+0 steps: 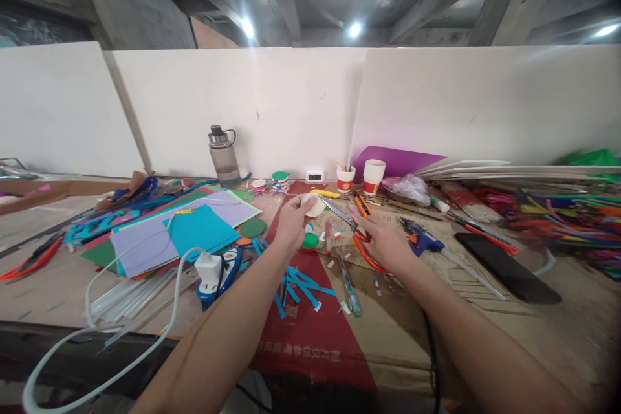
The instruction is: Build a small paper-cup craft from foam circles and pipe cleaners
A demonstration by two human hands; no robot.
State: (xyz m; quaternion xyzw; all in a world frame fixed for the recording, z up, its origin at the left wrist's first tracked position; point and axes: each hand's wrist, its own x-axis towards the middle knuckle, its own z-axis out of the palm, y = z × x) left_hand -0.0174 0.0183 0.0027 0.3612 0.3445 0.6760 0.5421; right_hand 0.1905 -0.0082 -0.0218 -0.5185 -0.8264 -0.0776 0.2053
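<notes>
My left hand (292,218) grips white tape roll (314,205) above cluttered craft table (485,310); my right hand (383,240) holds orange-handled scissors (350,225), blades open beside roll.

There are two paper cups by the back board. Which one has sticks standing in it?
The left cup, the shorter one beside the small white clock. The taller right cup shows nothing sticking out.

Water bottle (224,155) stands behind paper sheets (184,229), left of two cups (359,177).

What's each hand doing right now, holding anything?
Left hand: closed on a white tape roll, raised above the table.
Right hand: closed on the red-handled scissors, blades toward the roll.
</notes>
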